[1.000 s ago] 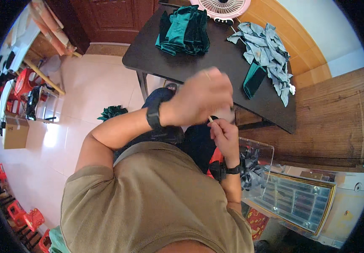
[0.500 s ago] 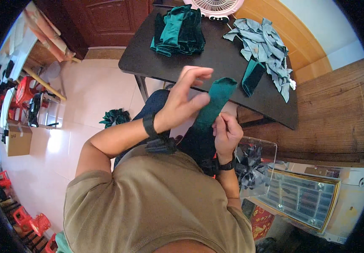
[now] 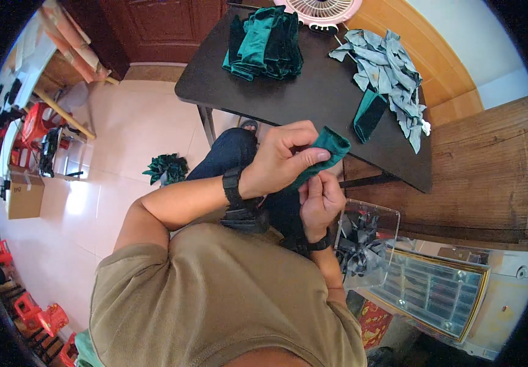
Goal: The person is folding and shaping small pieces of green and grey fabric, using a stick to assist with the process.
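A dark green velvet strip (image 3: 335,144) is raised over my lap, just short of the table's near edge. My left hand (image 3: 281,158) grips its upper part, the thumb pressed on the cloth. Below it, my right hand (image 3: 323,205) has thumb and forefinger pinched together at the strip's lower edge; whether anything small is also between them is hidden. On the table a folded green velvet piece (image 3: 371,115) lies to the right. A stack of green velvet pieces (image 3: 264,46) sits at the back left.
Grey cloth scraps (image 3: 383,67) are heaped on the dark table (image 3: 313,92), near a pink fan (image 3: 320,12). A green cloth bunch (image 3: 166,169) lies on the floor at left. Beside my right forearm stands a clear plastic bin (image 3: 368,244) holding dark, shiny pieces.
My left hand has moved from open beside the strip to closed around its upper part. The strip's top now bends over to the right. The right hand has dropped slightly, still pinched.
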Demonstrator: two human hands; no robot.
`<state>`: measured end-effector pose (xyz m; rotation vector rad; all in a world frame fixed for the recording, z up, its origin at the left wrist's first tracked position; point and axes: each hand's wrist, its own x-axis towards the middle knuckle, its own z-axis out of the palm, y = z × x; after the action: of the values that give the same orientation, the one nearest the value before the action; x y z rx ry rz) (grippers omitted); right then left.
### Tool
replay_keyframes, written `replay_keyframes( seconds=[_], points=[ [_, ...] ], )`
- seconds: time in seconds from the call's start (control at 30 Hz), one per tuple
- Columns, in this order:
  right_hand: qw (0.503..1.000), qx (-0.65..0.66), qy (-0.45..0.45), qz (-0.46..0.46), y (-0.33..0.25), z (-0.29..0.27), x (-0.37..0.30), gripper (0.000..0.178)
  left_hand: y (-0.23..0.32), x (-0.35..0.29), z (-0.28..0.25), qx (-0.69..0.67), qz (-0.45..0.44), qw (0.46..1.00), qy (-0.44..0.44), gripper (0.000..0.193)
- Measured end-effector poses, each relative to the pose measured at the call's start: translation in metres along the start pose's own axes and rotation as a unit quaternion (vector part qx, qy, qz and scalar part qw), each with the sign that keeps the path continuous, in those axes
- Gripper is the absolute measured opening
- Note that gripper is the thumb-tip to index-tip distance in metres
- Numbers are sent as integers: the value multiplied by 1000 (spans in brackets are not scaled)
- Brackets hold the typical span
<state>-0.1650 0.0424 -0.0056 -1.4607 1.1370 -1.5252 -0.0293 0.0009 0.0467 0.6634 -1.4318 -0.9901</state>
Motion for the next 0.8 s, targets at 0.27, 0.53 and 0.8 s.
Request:
replay_keyframes(
  seconds=[0.27, 0.53, 0.8],
  points=[
    [950, 230, -144, 156, -2, -8, 5, 18, -2, -1, -5, 34, 39, 999, -11, 17],
    [987, 31, -112, 115, -9, -11, 11, 13, -2, 10, -6, -150, -118, 979, 69, 15],
    [996, 39, -37, 74, -4, -6, 6, 13, -14, 8, 0, -177, -87, 977, 85, 19]
  ],
)
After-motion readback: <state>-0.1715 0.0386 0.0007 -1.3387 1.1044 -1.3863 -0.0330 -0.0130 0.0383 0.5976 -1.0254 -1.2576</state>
